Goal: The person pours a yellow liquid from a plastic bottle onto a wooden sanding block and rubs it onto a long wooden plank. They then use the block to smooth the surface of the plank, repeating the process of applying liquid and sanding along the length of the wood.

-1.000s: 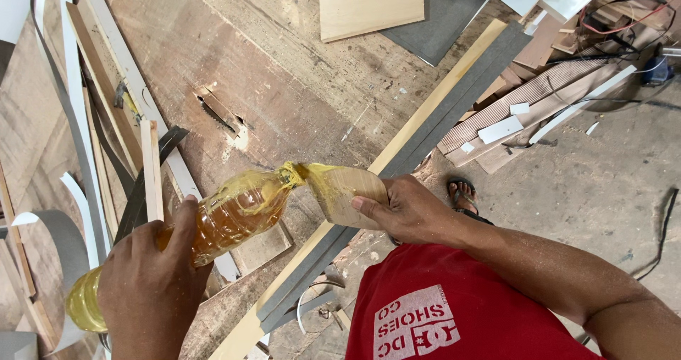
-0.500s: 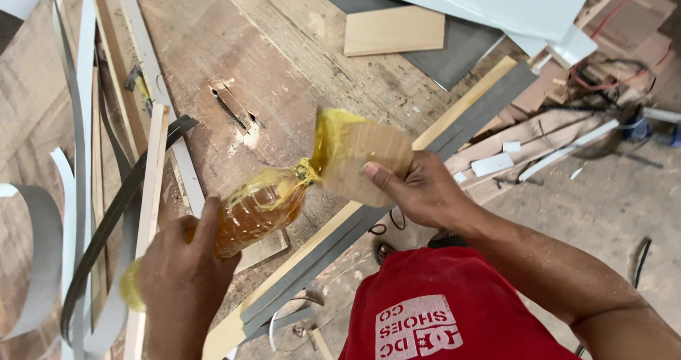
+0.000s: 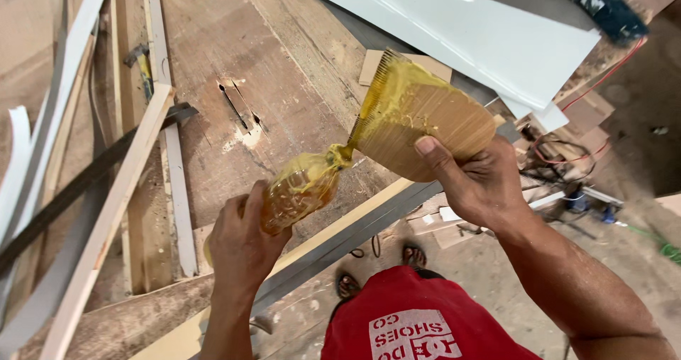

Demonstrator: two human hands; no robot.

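Observation:
My left hand (image 3: 241, 243) grips a clear plastic bottle (image 3: 298, 190) of amber glue, tilted with its mouth up and to the right. The bottle's mouth touches the lower corner of a notched wooden spreader (image 3: 425, 122), a flat comb-toothed piece smeared with yellow glue. My right hand (image 3: 472, 183) holds that spreader from below, thumb pressed on its face. Both are held above the edge of a worn wooden workbench (image 3: 284, 69).
Long wooden strips (image 3: 113, 204) and white and dark edge bands (image 3: 42, 140) lie on the bench's left. A white laminate sheet (image 3: 489, 34) lies at the back right, a small plywood piece (image 3: 372, 65) under it. A grey-edged board (image 3: 355, 236) runs along the bench edge. Cables and scraps litter the floor at right.
Both hands have risen and moved right with the bottle and spreader. The spreader now tilts more upright, showing more glue on its face.

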